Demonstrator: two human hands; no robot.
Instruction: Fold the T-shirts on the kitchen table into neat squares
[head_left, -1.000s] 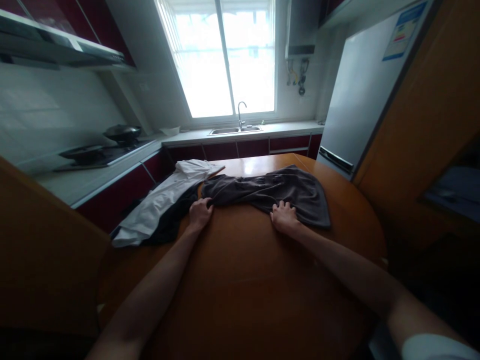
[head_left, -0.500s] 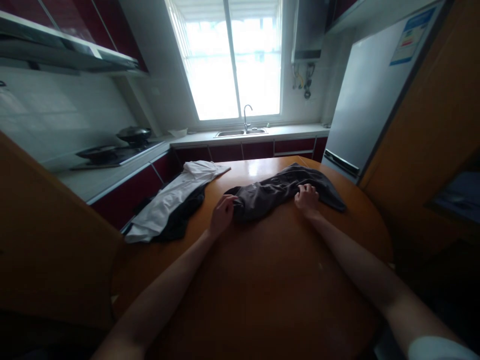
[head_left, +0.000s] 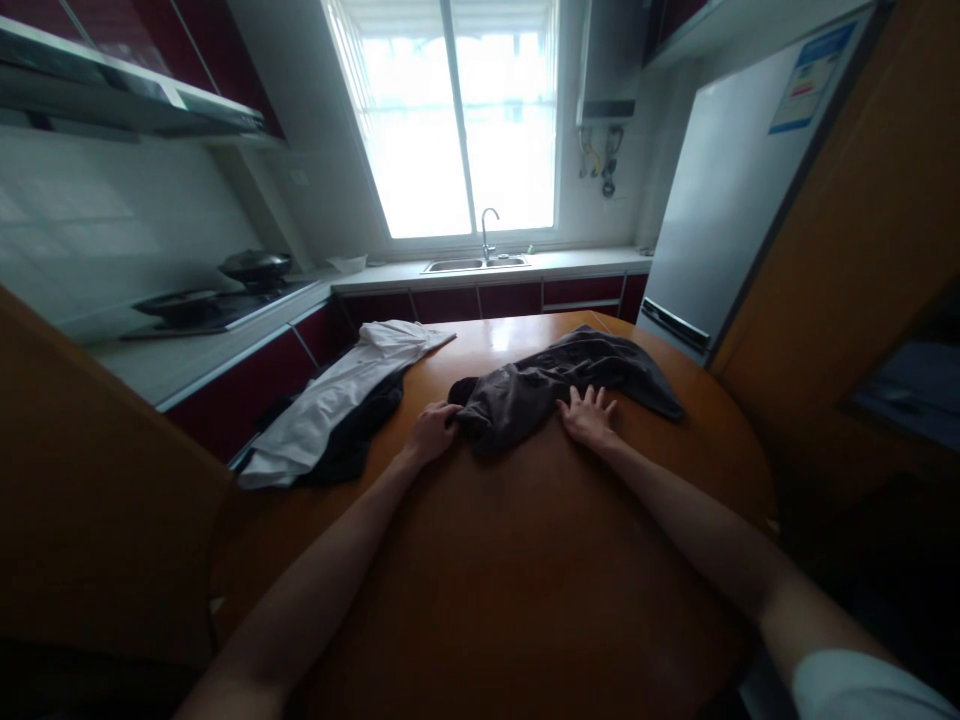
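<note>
A dark grey garment (head_left: pixel 555 382) lies bunched on the round wooden table (head_left: pixel 517 560). My left hand (head_left: pixel 431 432) is closed on the garment's left end, pinching the cloth. My right hand (head_left: pixel 589 415) lies flat with its fingers spread on the garment's near edge, towards the middle. Both forearms stretch across the table from the near side.
A white garment (head_left: pixel 341 395) over a darker one hangs off the table's left edge. A counter with a stove and pans (head_left: pixel 214 300) runs along the left. A sink (head_left: pixel 472 264) sits under the window. A grey fridge (head_left: pixel 720 200) stands at right.
The garment went from spread out to folded and bunched towards the right. My right hand has opened flat on its near edge. My left hand stays on its left end.
</note>
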